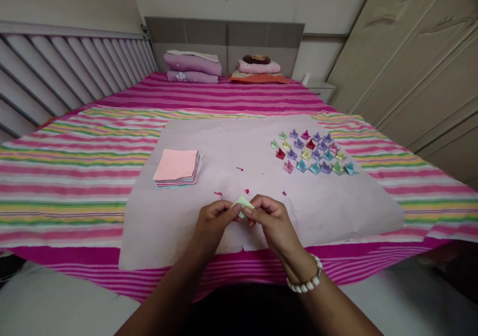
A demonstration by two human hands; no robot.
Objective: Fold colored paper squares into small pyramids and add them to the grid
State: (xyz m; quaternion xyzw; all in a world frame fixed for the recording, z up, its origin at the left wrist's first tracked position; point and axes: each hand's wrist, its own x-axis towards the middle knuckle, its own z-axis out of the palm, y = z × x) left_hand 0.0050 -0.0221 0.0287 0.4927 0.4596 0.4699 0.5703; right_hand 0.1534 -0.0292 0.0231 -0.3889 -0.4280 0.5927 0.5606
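Green paper (243,201) between fingers (236,208) of inward-angled hands (213,219) (273,220)

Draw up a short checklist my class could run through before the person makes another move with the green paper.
1. Paper held in both hands: ok. The left hand and right hand both pinch the green paper.
2. Edges of the fold lined up: cannot tell. Fingers cover part of it and it shows small.
3. Pale sheet free of scraps: not ok. Small red scraps lie just beyond the hands.
4. Paper stack away from the hands: ok. It lies to their left, pink on top.
5. Folded pieces out of the way: ok. They are grouped at the far right.
6. Bracelet clear of the paper: ok.
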